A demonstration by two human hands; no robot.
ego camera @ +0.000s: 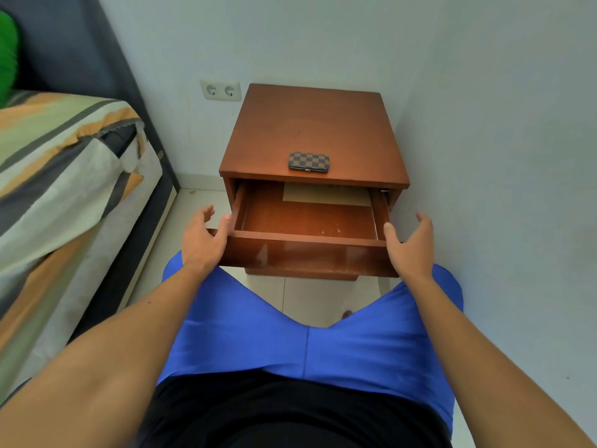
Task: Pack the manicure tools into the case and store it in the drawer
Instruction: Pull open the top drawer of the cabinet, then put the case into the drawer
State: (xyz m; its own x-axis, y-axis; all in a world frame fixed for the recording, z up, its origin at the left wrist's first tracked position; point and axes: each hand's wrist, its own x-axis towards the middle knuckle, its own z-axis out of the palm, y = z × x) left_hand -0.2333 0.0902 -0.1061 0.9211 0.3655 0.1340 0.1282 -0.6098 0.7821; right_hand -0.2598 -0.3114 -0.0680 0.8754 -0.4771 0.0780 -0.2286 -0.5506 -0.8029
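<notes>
Head view: wooden bench [315,124] by the bed [64,163], drawer [307,250] pulled open, left hand [202,240] and right hand [410,247] at its corners, fingers spread, holding nothing. Checkered case [309,162] closed on top near the front edge; best lifted flat, then laid inside.

Single head-worn wide-angle view, looking forward and steeply down from above the lap. Close range: forearms stretch up from the bottom edge toward the open drawer [307,221] of a wooden nightstand [315,130] at frame centre. Bed [64,163] along the left edge, wall corner behind and right. Strong barrel distortion at the edges.
</notes>
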